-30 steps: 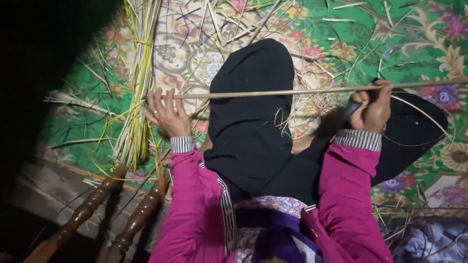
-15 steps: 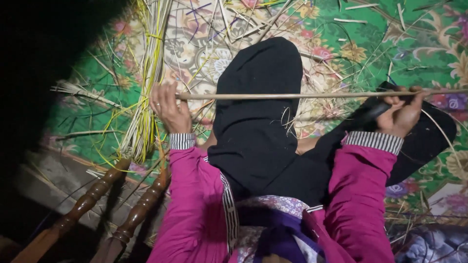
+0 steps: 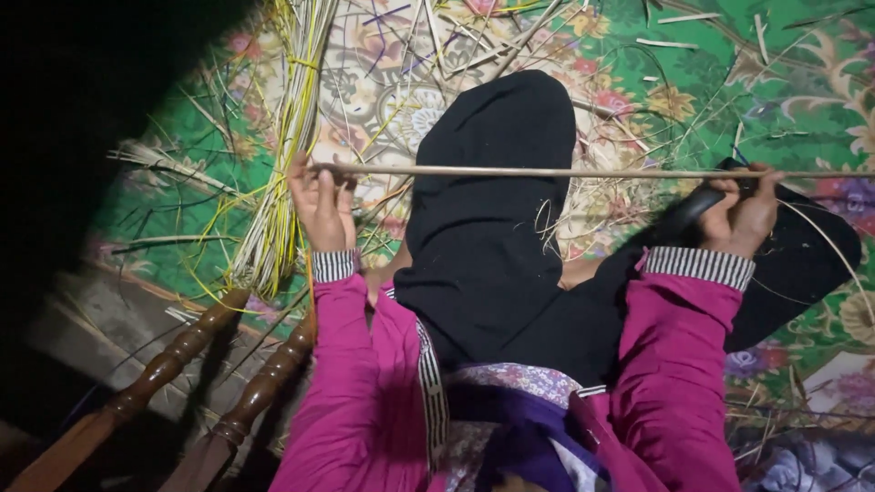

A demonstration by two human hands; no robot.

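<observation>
A long thin cane stick (image 3: 565,172) runs level across my lap, over my black-clad knees (image 3: 492,228). My left hand (image 3: 321,202) grips its left end, fingers curled around it. My right hand (image 3: 743,214) holds a black-handled knife (image 3: 685,214) against the stick near its right part. A thin pale shaving (image 3: 834,241) curls away to the right of that hand. Both sleeves are magenta with striped cuffs.
A bundle of yellow-green cane strips (image 3: 283,155) lies to the left on a green floral mat (image 3: 729,82) littered with slivers. Two turned wooden legs (image 3: 173,364) slant at lower left. The far left is dark.
My right hand has slid to the right along the stick with the knife. The stick sits a little more level and my left hand keeps its grip.
</observation>
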